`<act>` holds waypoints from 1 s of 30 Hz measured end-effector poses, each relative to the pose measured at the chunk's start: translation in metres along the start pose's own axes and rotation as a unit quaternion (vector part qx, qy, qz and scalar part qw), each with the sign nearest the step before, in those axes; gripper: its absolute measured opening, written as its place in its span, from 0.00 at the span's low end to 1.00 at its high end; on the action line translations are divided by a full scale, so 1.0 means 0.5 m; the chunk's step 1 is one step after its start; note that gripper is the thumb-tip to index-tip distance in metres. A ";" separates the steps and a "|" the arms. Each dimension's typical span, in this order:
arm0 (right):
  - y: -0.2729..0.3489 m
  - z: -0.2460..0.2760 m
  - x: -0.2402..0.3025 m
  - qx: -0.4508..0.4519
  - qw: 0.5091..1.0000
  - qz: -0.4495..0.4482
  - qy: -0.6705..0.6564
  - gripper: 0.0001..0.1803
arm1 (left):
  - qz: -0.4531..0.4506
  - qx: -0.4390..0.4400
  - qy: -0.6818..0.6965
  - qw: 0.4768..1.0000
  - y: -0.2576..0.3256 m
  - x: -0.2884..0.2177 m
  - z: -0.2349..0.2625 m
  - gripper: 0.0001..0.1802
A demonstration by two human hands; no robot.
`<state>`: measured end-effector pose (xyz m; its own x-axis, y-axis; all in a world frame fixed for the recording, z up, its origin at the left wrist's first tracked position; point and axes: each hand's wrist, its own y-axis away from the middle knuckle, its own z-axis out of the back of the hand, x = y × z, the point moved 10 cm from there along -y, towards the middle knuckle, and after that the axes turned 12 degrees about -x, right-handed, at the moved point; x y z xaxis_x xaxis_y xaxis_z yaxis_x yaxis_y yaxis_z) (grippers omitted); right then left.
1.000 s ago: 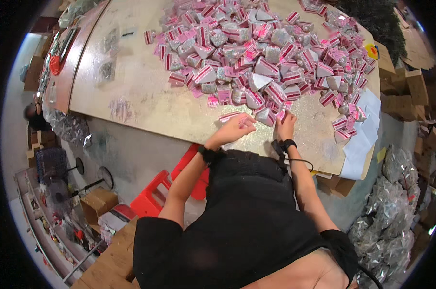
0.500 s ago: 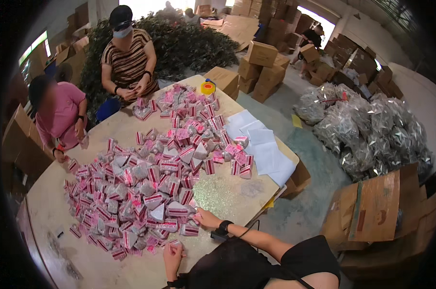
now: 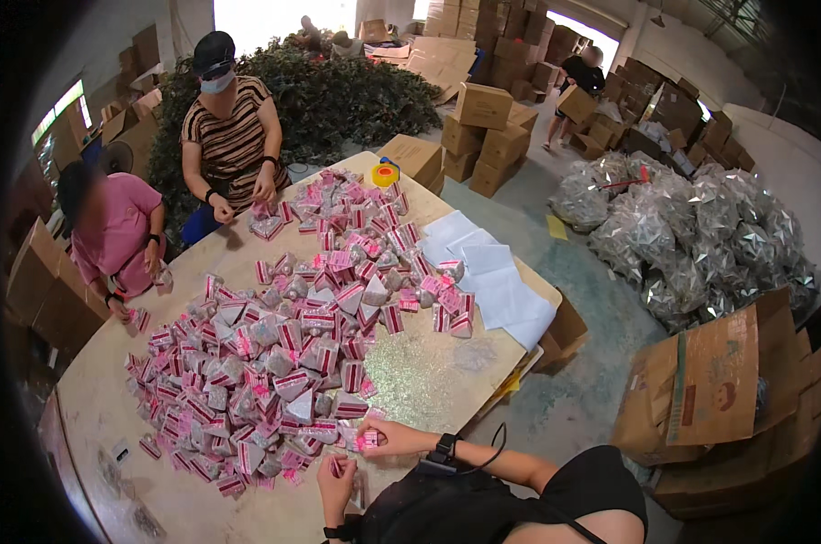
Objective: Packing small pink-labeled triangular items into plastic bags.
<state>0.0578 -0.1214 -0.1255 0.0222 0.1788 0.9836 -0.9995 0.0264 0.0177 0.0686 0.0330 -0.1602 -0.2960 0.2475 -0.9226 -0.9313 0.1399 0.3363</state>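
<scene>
A large heap of small clear packets (image 3: 292, 385) with pink-and-white labels and silvery contents covers the middle of the pale table (image 3: 93, 399). At the heap's near right edge, my right hand (image 3: 394, 437) pinches a pink-labelled packet (image 3: 369, 440). Just left of it and closer to me is my left hand (image 3: 335, 488), its fingers curled closed. Something small and pinkish shows at those fingertips, too little to name. A clear wrapper (image 3: 358, 494) lies beside the left hand, partly covered.
White paper sheets (image 3: 497, 281) and a yellow tape roll (image 3: 385, 174) lie on the table's right side. Two co-workers (image 3: 229, 136) (image 3: 120, 227) handle packets across the table. Cardboard boxes (image 3: 710, 381) and bagged silver stars (image 3: 701, 245) stand at right.
My right hand has drawn slightly nearer to me, with a pink-labelled packet now showing in its fingers. My left hand has shifted a little right and down. The striped-shirt co-worker's hands have parted.
</scene>
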 end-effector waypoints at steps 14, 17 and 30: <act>-0.014 0.037 0.137 -0.017 0.998 0.011 -0.064 0.09 | 0.020 -0.021 0.208 0.978 0.009 -0.033 0.069 0.09; -0.032 0.075 0.187 -0.046 0.977 0.007 -0.209 0.17 | -0.043 0.087 0.170 0.981 0.006 -0.176 0.019 0.15; -0.048 0.051 0.235 -0.013 0.997 0.067 -0.047 0.11 | 0.116 0.282 0.372 0.877 0.042 -0.190 -0.121 0.42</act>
<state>0.0839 -0.1263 -0.0056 -0.1143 0.0900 0.9894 -0.9924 0.0352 -0.1178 0.0642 -0.0456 -0.0771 -0.7149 -0.3326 -0.6151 -0.6372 0.6721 0.3771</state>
